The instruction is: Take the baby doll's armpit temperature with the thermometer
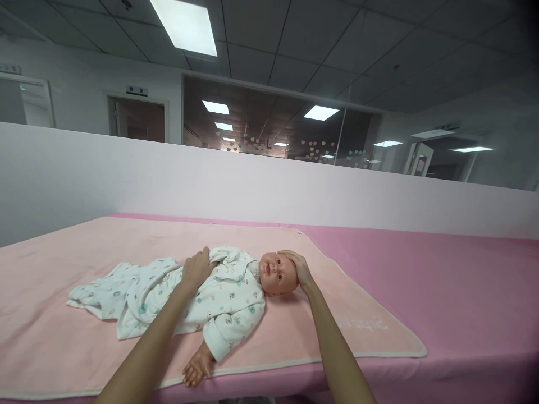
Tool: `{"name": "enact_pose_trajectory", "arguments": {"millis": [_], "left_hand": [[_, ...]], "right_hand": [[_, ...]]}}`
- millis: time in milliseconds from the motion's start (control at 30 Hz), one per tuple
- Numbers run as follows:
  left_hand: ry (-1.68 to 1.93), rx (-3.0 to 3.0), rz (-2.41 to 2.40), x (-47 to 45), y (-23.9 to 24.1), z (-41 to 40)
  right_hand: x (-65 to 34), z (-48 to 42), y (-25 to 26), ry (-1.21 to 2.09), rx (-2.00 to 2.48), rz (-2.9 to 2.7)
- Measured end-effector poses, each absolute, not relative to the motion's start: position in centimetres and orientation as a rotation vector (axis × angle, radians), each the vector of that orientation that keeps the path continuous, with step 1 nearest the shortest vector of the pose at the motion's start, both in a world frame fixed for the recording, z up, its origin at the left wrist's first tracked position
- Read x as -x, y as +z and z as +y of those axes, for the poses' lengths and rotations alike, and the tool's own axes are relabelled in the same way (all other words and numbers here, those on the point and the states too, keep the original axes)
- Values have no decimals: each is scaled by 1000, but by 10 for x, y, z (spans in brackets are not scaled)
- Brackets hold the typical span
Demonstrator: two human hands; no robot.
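Observation:
A baby doll (275,273) lies on its back on a light pink blanket (126,247), head to the right. It wears a white printed garment (227,303) that trails out loosely to the left. My left hand (196,269) rests on the doll's chest with fingers curled into the fabric. My right hand (297,266) cups the top of the doll's head, fingers wrapped round it. One bare doll hand (197,370) sticks out of the near sleeve toward the front edge.
The blanket covers a darker pink table surface (442,280) that stretches to the right. A low white partition wall (252,185) runs along the far side. Beyond it are office windows, doors and ceiling lights.

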State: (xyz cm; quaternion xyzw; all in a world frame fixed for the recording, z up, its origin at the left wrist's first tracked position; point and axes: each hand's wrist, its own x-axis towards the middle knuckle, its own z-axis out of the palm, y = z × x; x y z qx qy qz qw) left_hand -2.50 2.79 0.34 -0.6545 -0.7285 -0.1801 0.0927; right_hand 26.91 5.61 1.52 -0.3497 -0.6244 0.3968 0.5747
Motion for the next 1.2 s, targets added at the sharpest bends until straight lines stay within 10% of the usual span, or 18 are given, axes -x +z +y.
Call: {"name": "enact_pose_trajectory", "arguments": {"millis": [1200], "left_hand": [[-471,1975,-2189,24,5,28]], "right_hand": [[-268,54,16,951,824,-1436]]}}
